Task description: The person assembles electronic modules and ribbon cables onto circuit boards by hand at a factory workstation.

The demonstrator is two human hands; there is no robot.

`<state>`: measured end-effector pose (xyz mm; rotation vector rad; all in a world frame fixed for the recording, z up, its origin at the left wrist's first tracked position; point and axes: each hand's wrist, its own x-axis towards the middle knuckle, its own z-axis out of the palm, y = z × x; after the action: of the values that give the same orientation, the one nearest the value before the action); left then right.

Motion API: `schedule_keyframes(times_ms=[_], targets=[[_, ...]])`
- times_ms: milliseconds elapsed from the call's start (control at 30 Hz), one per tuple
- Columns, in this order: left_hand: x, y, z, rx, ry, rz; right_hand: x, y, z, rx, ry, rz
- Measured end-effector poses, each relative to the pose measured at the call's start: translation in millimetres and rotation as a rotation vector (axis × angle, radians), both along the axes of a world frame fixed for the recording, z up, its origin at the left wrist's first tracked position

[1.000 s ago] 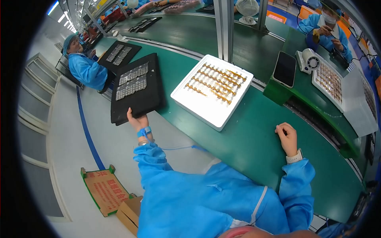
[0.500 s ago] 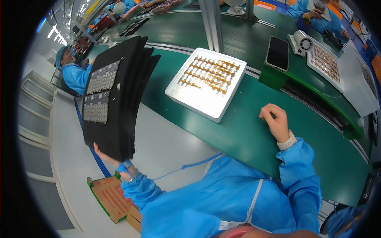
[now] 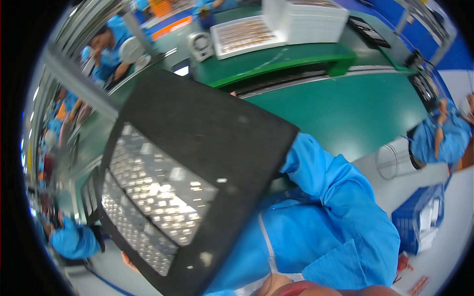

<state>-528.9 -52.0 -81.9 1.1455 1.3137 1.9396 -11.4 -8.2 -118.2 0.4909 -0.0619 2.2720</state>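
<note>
A large black board [image 3: 197,128] fills the middle of the view, held tilted in front of my body. On its face lie two clear panels [image 3: 153,187] with rows of small shiny metal parts, slightly blurred. My left hand [image 3: 130,262] grips the board's lower left edge; only some fingers show. My right hand [image 3: 233,93] is mostly hidden behind the board, with just a bit of skin at its far edge and the blue sleeve entering behind the right corner. Whether that hand grips anything is hidden.
The green bench [image 3: 340,108] runs to the right. Beyond it stand a green raised shelf [image 3: 276,66], a white tray of parts [image 3: 242,37], white foam boxes [image 3: 316,22] and a small white fan [image 3: 201,47]. A blue basket [image 3: 414,222] is on the floor; co-workers sit around.
The black board has moved from the left to the middle, its face now nearer. My right hand has gone behind it. The view has swung right; the white tray of orange strips is out of sight.
</note>
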Motion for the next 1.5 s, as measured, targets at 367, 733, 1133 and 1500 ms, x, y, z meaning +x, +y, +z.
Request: schedule_keyframes(times_ms=[367,733,1133,1500], targets=[[300.9,-51.9,8.2,-0.369,-0.523,-0.765,164.4,-133.8,59.1,-0.073,-1.312,-0.659],[299.7,1.1,-36.7,-0.645,-0.363,-0.609,172.1,-113.8,-7.0,0.046,-1.696,-1.024],[285.1,-18.0,-28.3,-0.509,0.174,-0.559,158.2,-112.0,-9.6,0.547,-2.134,-0.939],[307.0,-14.7,13.0,-0.185,1.108,-0.515,159.0,-103.2,46.9,0.679,-2.224,-1.038]])
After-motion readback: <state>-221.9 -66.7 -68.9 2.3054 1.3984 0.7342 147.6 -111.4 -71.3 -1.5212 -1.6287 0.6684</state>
